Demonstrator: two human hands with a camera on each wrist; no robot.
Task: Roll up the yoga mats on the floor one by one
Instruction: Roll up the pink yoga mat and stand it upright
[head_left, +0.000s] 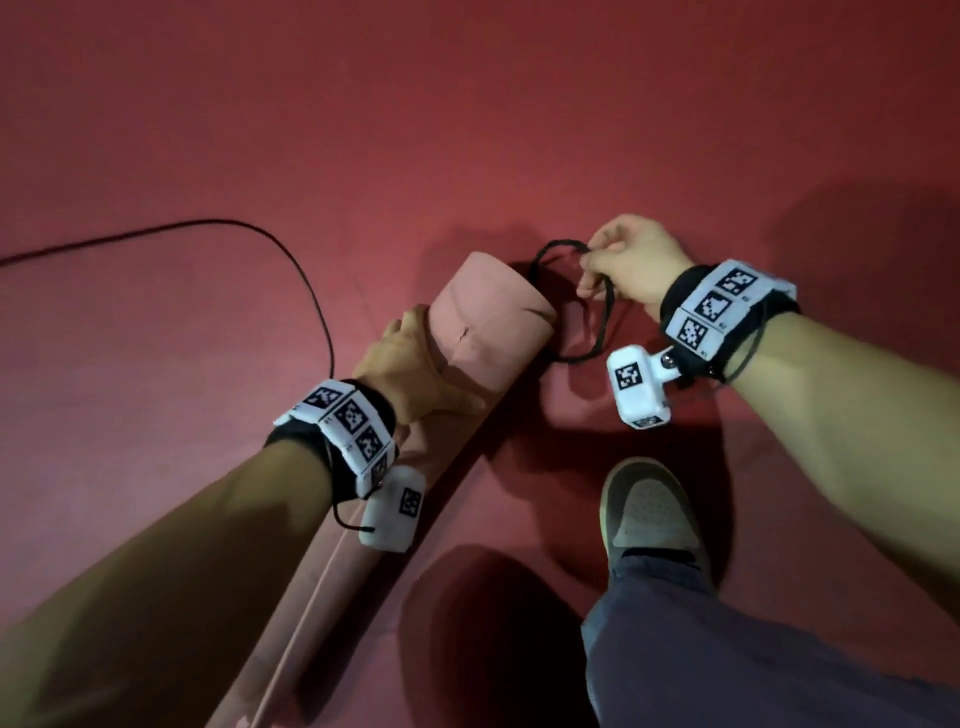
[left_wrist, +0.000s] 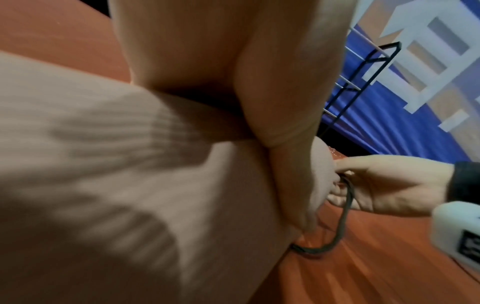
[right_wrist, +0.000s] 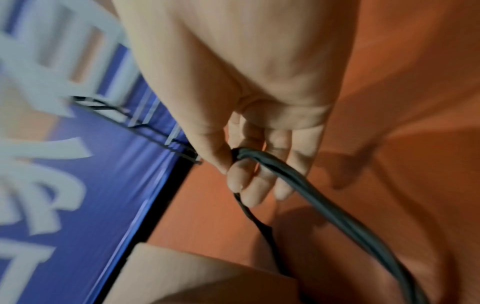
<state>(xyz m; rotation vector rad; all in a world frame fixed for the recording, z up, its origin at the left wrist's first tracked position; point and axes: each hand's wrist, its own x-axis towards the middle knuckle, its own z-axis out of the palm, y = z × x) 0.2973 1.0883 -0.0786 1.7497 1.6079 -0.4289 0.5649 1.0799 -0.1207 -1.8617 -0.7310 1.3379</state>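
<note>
The red floor (head_left: 467, 104) fills your head view, bare and broad ahead of you and to your left, with only a thin black cable (head_left: 291, 260) curving across it toward your left wrist. Your pink yoga mat (head_left: 467, 332) is already rolled into a long tube that runs from the lower left of the frame up to the centre, its far end raised and pointing away from you. To its right your shoe (head_left: 649, 514) stands on the floor, close beside the roll but apart from it, so room is tight on that side and open beyond the roll's far end.

Your left hand (head_left: 410, 358) wraps the roll near that far end, fingers curled over its left flank and thumb along the top. Your right hand (head_left: 628, 265) hovers just past the end face, thumb and fingers pinching a black cord loop (head_left: 597, 322) that hangs down to the floor beside the roll's edge.

Your wrist views show what the head view cannot: a blue banner (right_wrist: 91, 185) with large white lettering along the floor's far edge, and a black wire rack (left_wrist: 363, 82) before it. Your right wrist view shows the cord (right_wrist: 324, 205) doubled, caught between thumb and forefinger. Your left wrist view shows the cord's lower bend touching the floor at the roll's end.
</note>
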